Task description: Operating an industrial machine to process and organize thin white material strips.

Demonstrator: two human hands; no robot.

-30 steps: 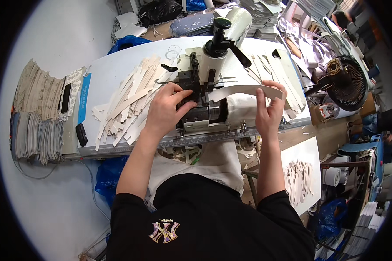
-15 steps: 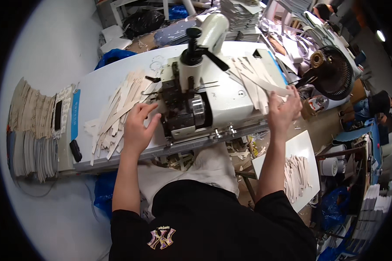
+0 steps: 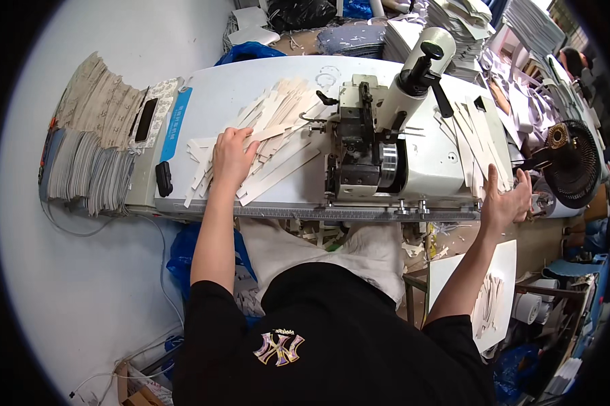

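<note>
On the left part of the white machine table (image 3: 203,95) lies a loose pile of pale flat strips (image 3: 288,108). My left hand (image 3: 232,159) is at the pile's left end, its fingers curled round one strip that shows between index finger and thumb. The fingertips are partly hidden. My right hand (image 3: 506,201) hovers by the table's right front corner, fingers apart and nothing in it. Between my hands stands a machine with a dark metal feed head (image 3: 359,135), a silver roller (image 3: 388,166) and a white column. More pale strips (image 3: 477,139) lie on its right side.
Stacked sheets (image 3: 92,169) stand at the far left, near a black phone (image 3: 145,120). A black fan (image 3: 572,162) is at the right. Below it, a white board (image 3: 447,260) carries more strips. Scraps and bundles crowd the back.
My left hand has moved left from beside the machine onto the strip pile. My right hand has let go of a strip, which lies with the others on the right. The view has shifted.
</note>
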